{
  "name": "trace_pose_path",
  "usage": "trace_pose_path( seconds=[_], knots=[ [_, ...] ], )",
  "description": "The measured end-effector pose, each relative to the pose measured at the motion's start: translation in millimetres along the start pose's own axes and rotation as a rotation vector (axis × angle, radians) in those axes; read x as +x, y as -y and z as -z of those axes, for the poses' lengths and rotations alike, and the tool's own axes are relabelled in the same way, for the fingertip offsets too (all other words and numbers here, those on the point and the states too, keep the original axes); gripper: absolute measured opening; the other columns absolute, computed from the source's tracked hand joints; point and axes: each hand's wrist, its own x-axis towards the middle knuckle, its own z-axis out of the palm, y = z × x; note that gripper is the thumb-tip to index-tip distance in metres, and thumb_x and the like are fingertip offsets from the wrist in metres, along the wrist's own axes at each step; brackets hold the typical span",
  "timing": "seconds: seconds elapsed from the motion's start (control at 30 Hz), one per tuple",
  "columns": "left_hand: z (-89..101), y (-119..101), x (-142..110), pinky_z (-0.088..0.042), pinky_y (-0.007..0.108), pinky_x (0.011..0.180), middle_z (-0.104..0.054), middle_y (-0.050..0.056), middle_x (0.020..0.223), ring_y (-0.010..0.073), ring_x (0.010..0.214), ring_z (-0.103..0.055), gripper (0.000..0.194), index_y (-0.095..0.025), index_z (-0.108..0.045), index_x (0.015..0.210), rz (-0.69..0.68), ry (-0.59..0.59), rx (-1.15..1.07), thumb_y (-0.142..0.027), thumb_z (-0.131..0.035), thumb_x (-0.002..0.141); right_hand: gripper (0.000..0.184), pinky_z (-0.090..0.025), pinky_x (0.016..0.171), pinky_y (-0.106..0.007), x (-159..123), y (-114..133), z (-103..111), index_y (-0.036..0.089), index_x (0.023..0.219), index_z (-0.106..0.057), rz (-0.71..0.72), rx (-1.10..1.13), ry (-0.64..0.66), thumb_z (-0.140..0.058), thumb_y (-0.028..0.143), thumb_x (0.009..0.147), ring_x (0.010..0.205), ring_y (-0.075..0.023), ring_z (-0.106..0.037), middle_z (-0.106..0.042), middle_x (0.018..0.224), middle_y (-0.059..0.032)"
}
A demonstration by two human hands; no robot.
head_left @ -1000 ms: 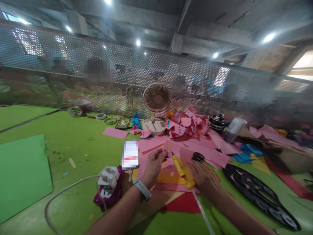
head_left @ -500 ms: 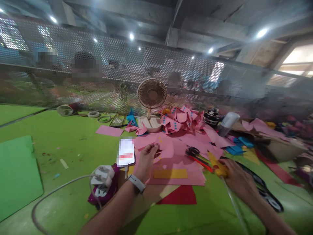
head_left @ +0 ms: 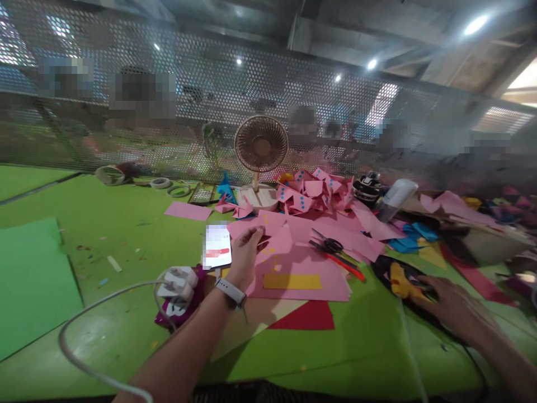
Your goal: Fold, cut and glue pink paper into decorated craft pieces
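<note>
My left hand (head_left: 245, 254), a watch on its wrist, pinches the edge of a folded pink paper piece (head_left: 277, 238) above a stack of pink sheets (head_left: 306, 268). Its fingertips partly hide the edge. A yellow strip (head_left: 292, 281) and small yellow bits lie on the stack. On the right, my right hand (head_left: 455, 305) has its thumb and fingers around the back of a yellow glue gun (head_left: 403, 281), which is over a black flat pad (head_left: 384, 270). Black scissors (head_left: 331, 244) and an orange-red cutter (head_left: 344, 266) lie between the hands.
Left of the stack are a lit phone (head_left: 217, 246) and a power strip with plugs (head_left: 176, 285). A small fan (head_left: 260, 145) stands behind, beside a heap of folded pink pieces (head_left: 314, 190). Green card (head_left: 37, 285) lies far left; a red sheet (head_left: 306, 316) lies in front.
My right hand has carried the glue gun rightward, away from the scissors and onto the black pad. My left hand has shifted slightly left. The camera view has tilted downward.
</note>
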Motion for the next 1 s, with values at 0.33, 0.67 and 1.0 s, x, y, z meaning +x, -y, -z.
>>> trace_pose_path(
  seconds=[0.33, 0.67, 1.0],
  knots=[
    [3.3, 2, 1, -0.048, 0.026, 0.07, -0.064, 0.0, 0.074, 0.013, 0.072, -0.062, 0.023, -0.017, -0.065, 0.075, -0.056, -0.02, -0.005, -0.032, -0.075, 0.061, 0.022, -0.044, 0.076, -0.031, 47, 230, 9, 0.02, 0.089, -0.06, 0.502, 0.431, 0.28, -0.042, 0.032, 0.09, 0.085, -0.0182, -0.058, -0.064, 0.091, -0.0056],
    [4.3, 1, 3, -0.047, 0.025, 0.068, -0.062, -0.002, 0.073, 0.0125, 0.071, -0.062, 0.026, -0.018, -0.062, 0.073, -0.063, -0.117, -0.052, -0.034, -0.076, 0.059, 0.02, -0.042, 0.076, -0.025, 86, 302, -47, 0.016, 0.106, -0.054, 0.628, 0.291, 0.312, -0.049, 0.023, 0.088, 0.089, -0.0155, -0.058, -0.062, 0.097, -0.0073],
    [4.4, -1, 2, -0.047, 0.025, 0.068, -0.063, 0.0, 0.075, 0.0132, 0.072, -0.062, 0.027, -0.018, -0.063, 0.076, -0.059, -0.12, -0.024, -0.036, -0.075, 0.061, 0.016, -0.043, 0.077, -0.028, 86, 320, -44, 0.015, 0.099, -0.056, 0.788, 0.034, 0.303, -0.044, 0.016, 0.09, 0.093, -0.0197, -0.056, -0.058, 0.101, -0.0108]
  ],
)
